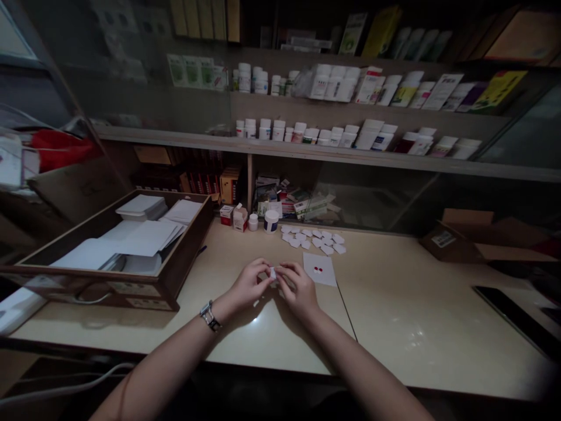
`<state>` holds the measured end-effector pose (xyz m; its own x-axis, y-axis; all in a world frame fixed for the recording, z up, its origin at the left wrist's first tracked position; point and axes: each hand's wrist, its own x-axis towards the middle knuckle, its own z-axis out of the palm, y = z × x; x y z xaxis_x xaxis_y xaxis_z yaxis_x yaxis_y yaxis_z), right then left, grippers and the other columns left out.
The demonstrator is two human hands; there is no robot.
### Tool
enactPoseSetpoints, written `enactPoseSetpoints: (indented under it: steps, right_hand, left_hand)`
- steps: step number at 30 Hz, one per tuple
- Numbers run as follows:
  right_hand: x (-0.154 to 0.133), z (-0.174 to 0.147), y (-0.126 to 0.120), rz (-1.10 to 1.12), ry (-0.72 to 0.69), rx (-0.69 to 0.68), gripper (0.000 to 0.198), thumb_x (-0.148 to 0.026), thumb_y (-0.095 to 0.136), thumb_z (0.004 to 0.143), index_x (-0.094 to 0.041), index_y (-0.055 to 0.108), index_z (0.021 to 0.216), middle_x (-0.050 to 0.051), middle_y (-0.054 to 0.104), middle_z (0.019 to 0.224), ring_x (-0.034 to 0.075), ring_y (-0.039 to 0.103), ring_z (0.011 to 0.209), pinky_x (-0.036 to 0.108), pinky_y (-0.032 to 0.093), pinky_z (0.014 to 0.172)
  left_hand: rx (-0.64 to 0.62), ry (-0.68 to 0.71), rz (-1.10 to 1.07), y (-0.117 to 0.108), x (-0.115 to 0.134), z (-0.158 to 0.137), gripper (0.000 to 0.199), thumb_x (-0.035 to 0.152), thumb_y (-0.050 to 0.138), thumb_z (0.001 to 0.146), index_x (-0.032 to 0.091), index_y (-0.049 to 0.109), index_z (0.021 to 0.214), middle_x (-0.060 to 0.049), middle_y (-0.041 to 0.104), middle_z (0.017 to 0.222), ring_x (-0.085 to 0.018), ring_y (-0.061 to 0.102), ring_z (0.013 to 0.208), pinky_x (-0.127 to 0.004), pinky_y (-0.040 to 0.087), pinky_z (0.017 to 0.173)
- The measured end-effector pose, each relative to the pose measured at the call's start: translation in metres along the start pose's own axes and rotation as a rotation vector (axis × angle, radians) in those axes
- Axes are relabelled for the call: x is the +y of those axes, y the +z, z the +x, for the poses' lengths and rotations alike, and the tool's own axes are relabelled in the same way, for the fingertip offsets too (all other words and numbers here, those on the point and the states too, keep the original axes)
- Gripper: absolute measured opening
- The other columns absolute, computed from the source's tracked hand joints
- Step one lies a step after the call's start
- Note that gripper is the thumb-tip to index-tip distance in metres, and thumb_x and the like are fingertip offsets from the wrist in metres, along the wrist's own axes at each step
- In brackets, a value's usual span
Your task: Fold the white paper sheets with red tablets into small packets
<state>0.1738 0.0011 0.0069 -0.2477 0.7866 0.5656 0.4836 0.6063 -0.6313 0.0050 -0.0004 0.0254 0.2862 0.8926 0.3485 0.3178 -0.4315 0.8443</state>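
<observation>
Above the pale counter, my left hand (250,283) and my right hand (298,287) meet, fingers pinched on a small folded white paper packet (273,273) between them. A watch circles my left wrist. Just right of my right hand lies a square white paper sheet (329,275) with red and white pills (318,270) in its middle. Behind the sheet, several folded white paper packets (313,238) are spread out. Further back stand a white jar with a blue label (270,222), a small white bottle (253,222) and an opened small box (240,218).
A wooden drawer tray (170,283) holding stacks of white paper sits at the left. At the right are an open cardboard box (449,242) and a dark phone (511,313). Shelves (307,151) of medicine bottles rise behind the counter (394,316). A pen (202,250) lies beside the tray.
</observation>
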Motion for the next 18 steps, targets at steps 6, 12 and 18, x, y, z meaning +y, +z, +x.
enactPoseSetpoints:
  steps: [6,12,18]
  right_hand:
    - [-0.0013,-0.0009,-0.0075,-0.182,-0.11,-0.021,0.024,-0.026,0.057,0.083,-0.025,0.069,0.105,0.01,0.063,0.108,0.023,0.061,0.096,0.035,0.05,0.081]
    - [-0.0053,0.0015,-0.01,-0.049,-0.073,-0.057,0.017,-0.026,0.056,0.085,-0.023,0.069,0.096,0.009,0.063,0.1,0.021,0.061,0.091,0.033,0.05,0.08]
    - [-0.0024,0.0042,-0.0081,0.111,-0.009,-0.044,0.013,-0.026,0.056,0.086,-0.021,0.068,0.084,0.009,0.06,0.096,0.022,0.059,0.094,0.035,0.048,0.084]
  left_hand:
    - [0.051,-0.032,-0.085,0.0004,-0.0017,-0.0008,0.009,0.019,0.059,0.081,0.015,0.062,0.074,-0.006,0.059,0.092,-0.017,0.058,0.089,-0.026,0.048,0.075]
    - [0.068,-0.047,-0.115,0.0,0.0027,-0.0008,0.012,0.021,0.061,0.08,0.015,0.061,0.07,-0.007,0.059,0.095,-0.017,0.059,0.089,-0.026,0.049,0.072]
    - [0.082,-0.055,-0.098,0.0,0.0057,-0.0031,0.009,0.024,0.062,0.08,0.015,0.062,0.077,-0.007,0.058,0.096,-0.017,0.059,0.088,-0.021,0.048,0.06]
